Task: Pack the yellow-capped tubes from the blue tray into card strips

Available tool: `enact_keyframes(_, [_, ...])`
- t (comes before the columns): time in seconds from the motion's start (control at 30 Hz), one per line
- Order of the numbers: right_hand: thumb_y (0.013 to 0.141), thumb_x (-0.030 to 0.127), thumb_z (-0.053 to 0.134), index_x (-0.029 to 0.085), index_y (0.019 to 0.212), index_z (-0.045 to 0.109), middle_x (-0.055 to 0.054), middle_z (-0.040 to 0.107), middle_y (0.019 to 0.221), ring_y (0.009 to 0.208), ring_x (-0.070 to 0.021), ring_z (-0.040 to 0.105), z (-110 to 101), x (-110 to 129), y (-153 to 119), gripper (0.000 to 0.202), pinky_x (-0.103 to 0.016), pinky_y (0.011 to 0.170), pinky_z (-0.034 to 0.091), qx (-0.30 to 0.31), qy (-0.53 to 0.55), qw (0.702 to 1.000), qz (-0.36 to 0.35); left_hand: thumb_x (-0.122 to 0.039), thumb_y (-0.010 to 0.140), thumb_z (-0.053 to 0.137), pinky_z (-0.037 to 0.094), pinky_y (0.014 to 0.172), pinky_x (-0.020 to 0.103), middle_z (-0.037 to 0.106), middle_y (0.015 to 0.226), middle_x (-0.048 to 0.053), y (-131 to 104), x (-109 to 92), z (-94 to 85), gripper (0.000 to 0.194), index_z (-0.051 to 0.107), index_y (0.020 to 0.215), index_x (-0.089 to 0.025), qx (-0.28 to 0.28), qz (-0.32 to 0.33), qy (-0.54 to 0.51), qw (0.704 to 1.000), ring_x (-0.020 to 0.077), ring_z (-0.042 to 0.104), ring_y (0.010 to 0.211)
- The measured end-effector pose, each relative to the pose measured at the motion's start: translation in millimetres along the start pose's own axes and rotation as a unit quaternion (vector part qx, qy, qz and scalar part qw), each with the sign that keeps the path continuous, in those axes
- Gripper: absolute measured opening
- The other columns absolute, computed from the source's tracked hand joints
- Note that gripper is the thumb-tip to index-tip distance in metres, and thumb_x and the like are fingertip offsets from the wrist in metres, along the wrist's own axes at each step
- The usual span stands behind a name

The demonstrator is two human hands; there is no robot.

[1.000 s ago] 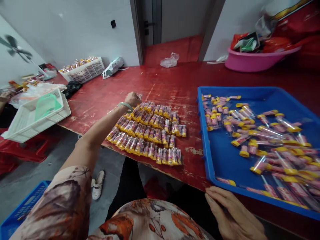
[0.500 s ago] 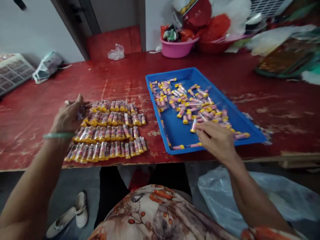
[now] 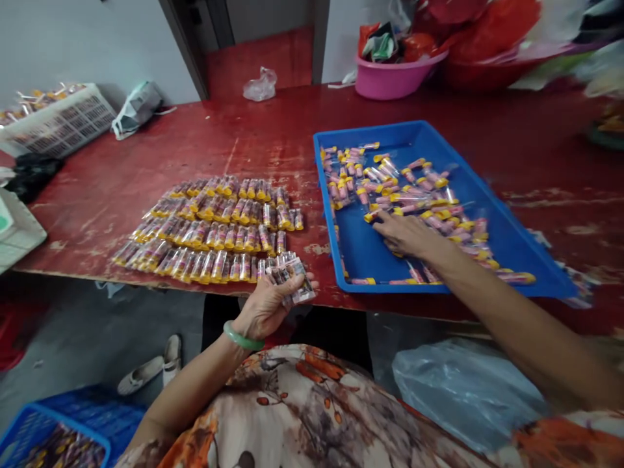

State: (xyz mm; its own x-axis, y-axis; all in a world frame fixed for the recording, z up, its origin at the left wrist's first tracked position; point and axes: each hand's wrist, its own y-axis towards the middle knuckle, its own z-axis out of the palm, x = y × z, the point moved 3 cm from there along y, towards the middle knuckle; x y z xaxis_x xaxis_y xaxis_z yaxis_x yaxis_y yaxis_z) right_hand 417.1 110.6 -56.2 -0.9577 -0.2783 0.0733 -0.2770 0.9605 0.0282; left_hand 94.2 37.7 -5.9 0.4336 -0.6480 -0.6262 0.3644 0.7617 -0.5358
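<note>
My left hand (image 3: 270,304), with a green bangle (image 3: 242,337) on its wrist, pinches a stack of small printed slips (image 3: 301,290) at the table's front edge. Just beyond it, several rows of clear tubes with yellow ends and printed wraps (image 3: 214,235) lie side by side. My right hand (image 3: 407,235) reaches into the blue tray (image 3: 351,244), its fingertips down at a small clear tube with a yellow end (image 3: 371,216). More such tubes with pink contents (image 3: 414,197) lie loose around that hand. My fingers partly hide the tube they touch.
Behind the tray stands a pink basin (image 3: 392,78) full of bags. A white basket (image 3: 68,123) of tubes sits at the back left, near a face mask (image 3: 138,109). On the floor are a blue crate (image 3: 90,416), shoes (image 3: 141,375) and a clear plastic bag (image 3: 463,383).
My left hand has come from the rows' left end to their front right, where the slips now show plainly. My right hand has moved farther into the tray. The view has turned left.
</note>
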Motion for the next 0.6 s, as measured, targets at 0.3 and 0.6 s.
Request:
enact_keyframes(0.3, [0.081, 0.015, 0.052, 0.011, 0.076, 0.066, -0.006, 0.069, 0.097, 0.060, -0.0029, 0.055, 0.8, -16.2, 6.8, 0.015, -0.025, 0.053, 0.029, -0.112, 0.102, 0.987, 0.048, -0.015, 0.049, 0.095, 0.058, 0.064, 0.028, 0.071, 0.074, 0.002, 9.0, 9.1, -7.4, 0.042, 0.069, 0.082, -0.012, -0.011, -0.002, 0.007, 1.000, 0.0145, 0.068, 0.063])
enact_keyframes(0.6, [0.087, 0.024, 0.054, 0.024, 0.086, 0.070, -0.004, 0.072, 0.080, 0.056, -0.0178, 0.061, -38.1, 59.4, -57.7, 0.016, -0.029, 0.042, 0.039, -0.346, 0.453, 0.811, 0.131, -0.018, 0.053, 0.094, 0.055, 0.066, 0.026, 0.071, 0.077, 0.001, 16.8, 9.7, -12.4, 0.039, 0.071, 0.085, -0.012, -0.007, -0.008, -0.015, 1.000, 0.0122, 0.066, 0.064])
